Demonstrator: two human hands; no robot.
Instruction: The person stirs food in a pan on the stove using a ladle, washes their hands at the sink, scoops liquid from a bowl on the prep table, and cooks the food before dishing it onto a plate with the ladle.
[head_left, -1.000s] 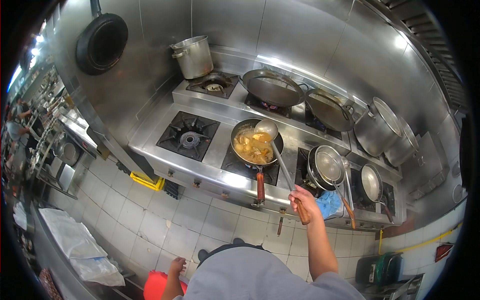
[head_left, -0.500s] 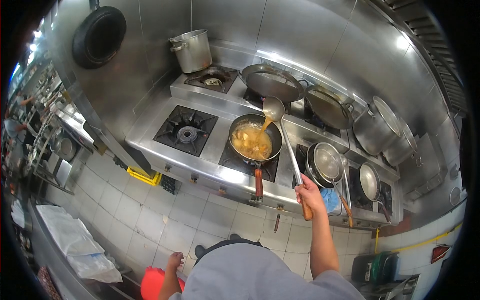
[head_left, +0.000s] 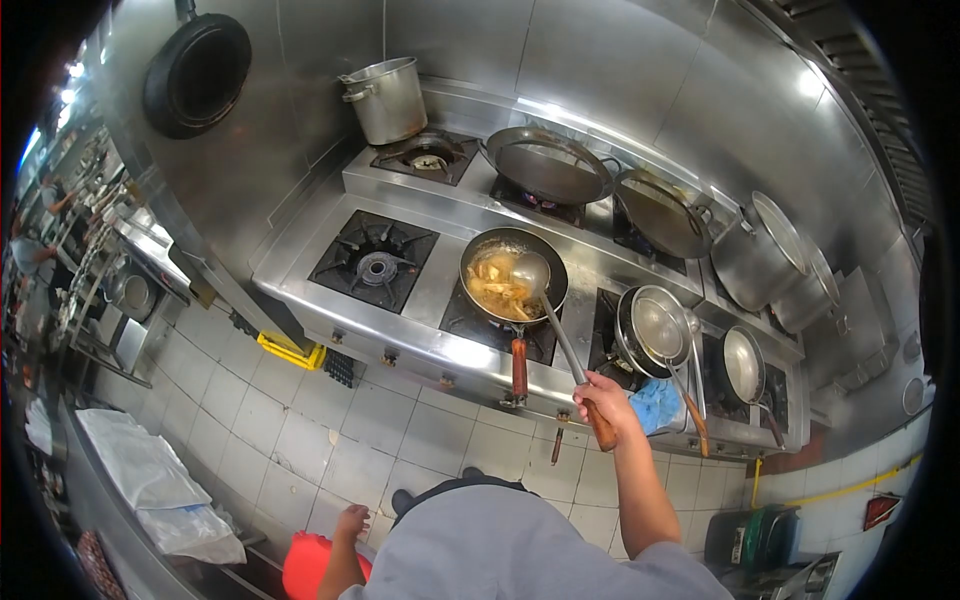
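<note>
My right hand [head_left: 606, 400] is wrapped round the wooden grip of a long metal ladle [head_left: 565, 345]. The ladle's round bowl is down inside a dark frying pan [head_left: 467, 262], at the right of the food. Pale chunks in brown sauce [head_left: 497, 284] fill the pan's middle. The pan rests on a front burner, its reddish-brown handle [head_left: 519, 370] pointing towards me with no hand on it. Low at my side hangs my left hand [head_left: 352, 521], its fingers loosely bent and holding nothing, above a red object [head_left: 308, 568].
Right of the pan sit stacked pans with a strainer [head_left: 660, 325] and a blue cloth [head_left: 655, 405]. Two large woks [head_left: 552, 165] and big pots [head_left: 757, 252] line the back burners. A tall pot [head_left: 388, 105] stands back left. Another pan [head_left: 743, 365] is far right.
The ladle was tipped above the pan, pouring brown liquid; now its bowl is lowered into the pan. My right hand has shifted slightly left and down. My left hand stays put.
</note>
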